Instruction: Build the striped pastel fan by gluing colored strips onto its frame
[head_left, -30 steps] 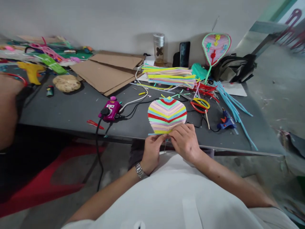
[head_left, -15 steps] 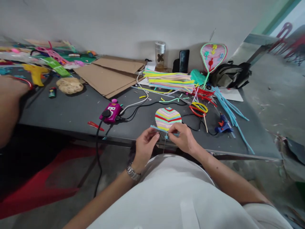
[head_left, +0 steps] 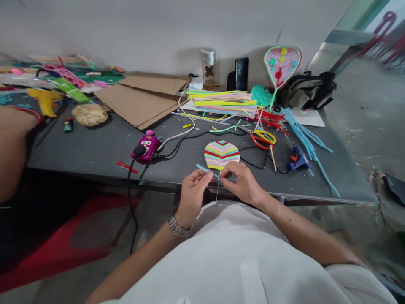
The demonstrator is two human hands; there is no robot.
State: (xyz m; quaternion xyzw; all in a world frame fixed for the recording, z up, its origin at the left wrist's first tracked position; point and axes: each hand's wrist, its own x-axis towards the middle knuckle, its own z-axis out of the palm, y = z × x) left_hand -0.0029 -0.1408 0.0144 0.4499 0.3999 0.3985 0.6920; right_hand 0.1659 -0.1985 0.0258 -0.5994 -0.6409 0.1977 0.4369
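My left hand [head_left: 193, 190] and my right hand [head_left: 241, 181] are held together at the table's front edge. Both pinch a light blue pipe cleaner [head_left: 203, 169] that runs between them, wrapped around a thin stick [head_left: 217, 191] hanging down from the fan. Just beyond my fingers a striped pipe-cleaner fan [head_left: 222, 154] leans away over the grey table [head_left: 95, 147]. A silver watch [head_left: 177, 226] is on my left wrist.
A purple power strip [head_left: 146, 147], a blue glue gun [head_left: 295, 160], red and yellow scissors [head_left: 264, 139], stacked pipe cleaners [head_left: 224, 101], cardboard sheets [head_left: 142, 95], a finished fan [head_left: 281, 64] and a black bag [head_left: 308, 93] lie on the table. Another person's arm [head_left: 12, 139] is at the left.
The striped fan has tipped away from me and looks flatter and smaller. My hands have drawn the blue pipe cleaner out sideways at its base.
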